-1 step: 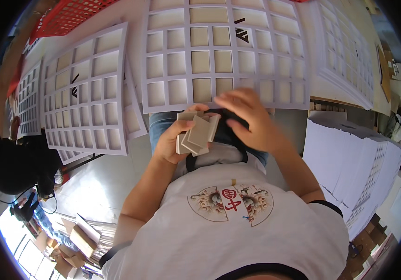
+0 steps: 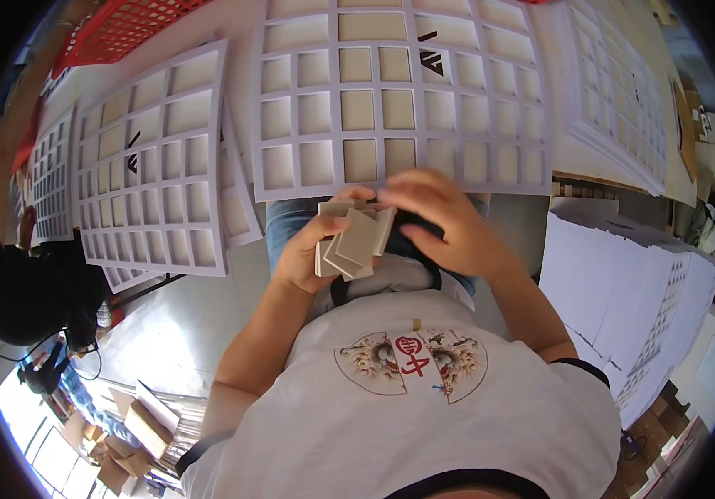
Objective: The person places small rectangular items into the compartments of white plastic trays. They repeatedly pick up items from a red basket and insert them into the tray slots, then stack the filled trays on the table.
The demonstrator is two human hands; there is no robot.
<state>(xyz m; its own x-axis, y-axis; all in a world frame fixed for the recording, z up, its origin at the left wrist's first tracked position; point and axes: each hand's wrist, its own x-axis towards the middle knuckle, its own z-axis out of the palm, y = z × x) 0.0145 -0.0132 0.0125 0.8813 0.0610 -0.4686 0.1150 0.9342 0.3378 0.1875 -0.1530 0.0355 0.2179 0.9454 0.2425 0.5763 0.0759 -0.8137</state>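
My left hand (image 2: 308, 248) is wrapped round a loose stack of small beige rectangular cards (image 2: 357, 235), fanned out of line, held over my lap. Just to the right of that stack hovers my right hand (image 2: 434, 212), its fingers apart and a little blurred, with nothing visible in it. Beyond both hands lies a white grid frame (image 2: 295, 129) with rectangular cells and a black mark near its top. Beige pieces show in several of its middle cells, such as the beige panel (image 2: 360, 160) nearest my hands.
At the left, more white grid frames (image 2: 154, 158) overlap on the table. A stack of similar frames (image 2: 615, 96) stands at the far right. A red basket (image 2: 129, 29) sits far left, and a large white box (image 2: 615, 291) is beside my right arm. Another person's hand (image 2: 27, 226) shows at the left.
My right hand has moved slightly left, closer to the cards. The card stack has shifted a little in my left hand.
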